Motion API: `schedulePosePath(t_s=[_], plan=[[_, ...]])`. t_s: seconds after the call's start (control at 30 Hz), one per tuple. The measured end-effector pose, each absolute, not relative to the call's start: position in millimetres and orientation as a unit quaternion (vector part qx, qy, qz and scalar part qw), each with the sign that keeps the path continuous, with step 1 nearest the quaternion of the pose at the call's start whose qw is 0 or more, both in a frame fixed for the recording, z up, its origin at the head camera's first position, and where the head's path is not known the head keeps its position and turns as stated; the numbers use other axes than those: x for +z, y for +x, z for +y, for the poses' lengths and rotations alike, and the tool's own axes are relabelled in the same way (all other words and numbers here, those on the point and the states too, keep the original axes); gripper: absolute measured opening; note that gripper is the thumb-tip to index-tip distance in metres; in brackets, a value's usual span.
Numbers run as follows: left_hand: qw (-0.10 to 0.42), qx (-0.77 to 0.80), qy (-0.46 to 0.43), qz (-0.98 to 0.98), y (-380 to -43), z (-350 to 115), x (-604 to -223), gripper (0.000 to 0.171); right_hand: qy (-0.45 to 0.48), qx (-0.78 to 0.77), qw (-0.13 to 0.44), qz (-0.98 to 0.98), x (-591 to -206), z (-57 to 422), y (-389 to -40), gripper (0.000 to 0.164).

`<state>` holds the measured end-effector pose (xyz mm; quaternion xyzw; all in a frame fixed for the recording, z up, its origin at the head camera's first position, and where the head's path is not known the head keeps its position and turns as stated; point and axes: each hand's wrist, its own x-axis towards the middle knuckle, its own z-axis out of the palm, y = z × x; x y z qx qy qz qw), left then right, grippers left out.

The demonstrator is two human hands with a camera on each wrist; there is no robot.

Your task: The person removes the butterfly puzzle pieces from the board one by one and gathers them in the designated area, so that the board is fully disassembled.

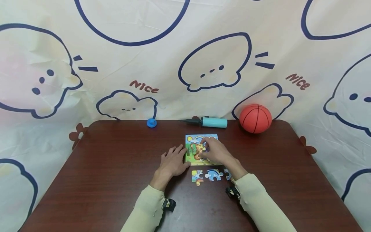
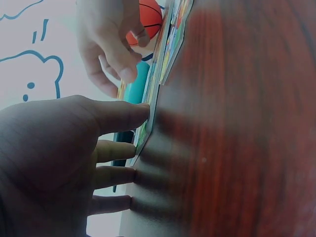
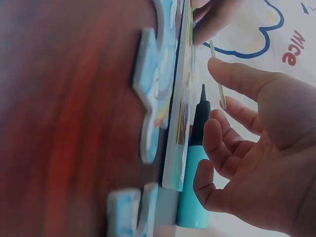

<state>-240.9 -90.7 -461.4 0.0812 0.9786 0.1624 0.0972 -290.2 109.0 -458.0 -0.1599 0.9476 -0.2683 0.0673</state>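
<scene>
A square puzzle board (image 1: 188,160) with a sunny animal picture lies on the table. My left hand (image 1: 173,161) rests at its left side, fingers spread and fairly straight, with the thumb at the board's edge in the left wrist view. Above the board, my right hand (image 1: 218,151) pinches a thin puzzle piece (image 3: 221,89) between thumb and index finger; the piece shows edge-on in the right wrist view. Two loose pieces, one with a sun (image 1: 197,175) and one blue (image 1: 214,175), lie just in front of the board. Another piece (image 1: 227,174) is partly covered by the right wrist.
At the table's (image 1: 110,180) back edge lie a small blue round object (image 1: 151,122) and a turquoise hand pump (image 1: 214,122) with a black nozzle. A red ball with black lines (image 1: 255,118) sits at the back right. A cloth with cloud drawings (image 1: 162,64) hangs behind.
</scene>
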Motion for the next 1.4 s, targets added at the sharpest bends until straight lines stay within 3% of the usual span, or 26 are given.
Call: schedulePosePath(t_s=[0.9, 1.4], plan=[[0.085, 0.169, 0.083, 0.978, -240.1, -90.5, -463.9, 0.062, -0.226, -0.23, 0.073, 0.944, -449.7, 139.3, -218.1, 0.042], [0.081, 0.174, 0.083, 0.978, -241.1, -91.6, -464.6, 0.062, -0.268, -0.196, 0.123, 0.935, -450.2, 134.3, -189.6, 0.036]])
